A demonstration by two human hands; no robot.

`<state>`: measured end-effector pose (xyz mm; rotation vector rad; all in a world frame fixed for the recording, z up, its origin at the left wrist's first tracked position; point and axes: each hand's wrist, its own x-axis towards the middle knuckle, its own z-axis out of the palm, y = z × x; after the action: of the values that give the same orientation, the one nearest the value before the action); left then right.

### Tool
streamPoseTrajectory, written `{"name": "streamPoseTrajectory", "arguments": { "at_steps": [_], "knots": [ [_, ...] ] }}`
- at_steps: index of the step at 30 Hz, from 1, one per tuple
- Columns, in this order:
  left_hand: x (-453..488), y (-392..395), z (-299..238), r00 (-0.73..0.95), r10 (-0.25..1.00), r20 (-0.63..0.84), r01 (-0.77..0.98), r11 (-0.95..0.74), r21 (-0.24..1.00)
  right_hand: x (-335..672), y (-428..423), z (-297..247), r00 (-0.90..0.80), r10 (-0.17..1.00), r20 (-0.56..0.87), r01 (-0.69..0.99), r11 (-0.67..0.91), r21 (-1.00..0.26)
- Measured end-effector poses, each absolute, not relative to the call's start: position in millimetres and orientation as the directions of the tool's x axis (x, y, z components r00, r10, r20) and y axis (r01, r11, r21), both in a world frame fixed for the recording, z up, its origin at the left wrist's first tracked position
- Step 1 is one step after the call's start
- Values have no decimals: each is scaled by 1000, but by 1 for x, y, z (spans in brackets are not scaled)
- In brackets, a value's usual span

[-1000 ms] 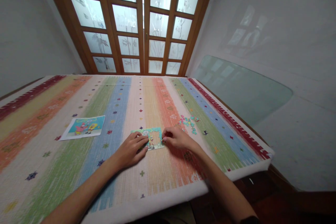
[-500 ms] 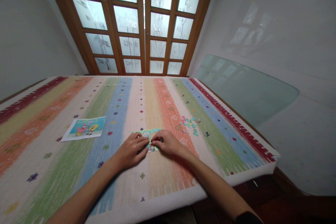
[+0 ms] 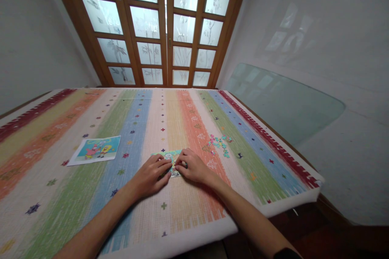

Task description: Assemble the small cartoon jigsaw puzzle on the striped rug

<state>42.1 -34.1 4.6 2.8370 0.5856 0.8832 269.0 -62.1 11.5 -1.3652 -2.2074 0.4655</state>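
Observation:
A partly built jigsaw puzzle [image 3: 175,156] lies flat near the front of the table, much of it covered by my fingers. My left hand [image 3: 155,175] rests on its left side, fingers stretched out over the surface. From the right, my right hand [image 3: 191,166] has thumb and fingertips pinched together low over the middle of the puzzle, on what appears to be a puzzle piece, mostly hidden. Loose jigsaw pieces [image 3: 219,142] in teal, pink and yellow are scattered to the right. Off to the left is a printed cartoon picture [image 3: 96,150] with a pink and a yellow figure.
A striped cloth [image 3: 194,206] covers the large table, whose front edge runs below my forearms. Behind it stand wooden doors with frosted panes [image 3: 148,22]. A glass sheet [image 3: 282,103] is against the right wall.
My right hand has shifted and turned slightly, its fingers still pinched over the puzzle. The left hand stays nearly in place. The view has moved a little.

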Motion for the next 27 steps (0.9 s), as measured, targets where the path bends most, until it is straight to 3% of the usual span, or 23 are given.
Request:
{"name": "streamPoseTrajectory", "arguments": {
  "at_steps": [7, 13, 19, 23, 27],
  "knots": [
    [42, -36, 8, 778, 370, 508, 320, -929, 186, 267, -66, 15, -366, 893, 263, 764, 449, -463],
    [42, -38, 8, 825, 316, 468, 317, -945, 78, 268, -73, 18, -472, 839, 271, 757, 544, -363],
    [41, -38, 10, 860, 278, 429, 312, -950, -11, 283, -69, 23, -510, 833, 213, 704, 547, -453],
    [42, -35, 12, 870, 259, 420, 285, -959, 2, 326, -50, 39, -402, 893, 202, 744, 448, -496],
    [44, -29, 13, 890, 228, 394, 261, -965, -32, 397, -29, 60, -213, 965, 150, 880, 256, -401]
  ]
}}
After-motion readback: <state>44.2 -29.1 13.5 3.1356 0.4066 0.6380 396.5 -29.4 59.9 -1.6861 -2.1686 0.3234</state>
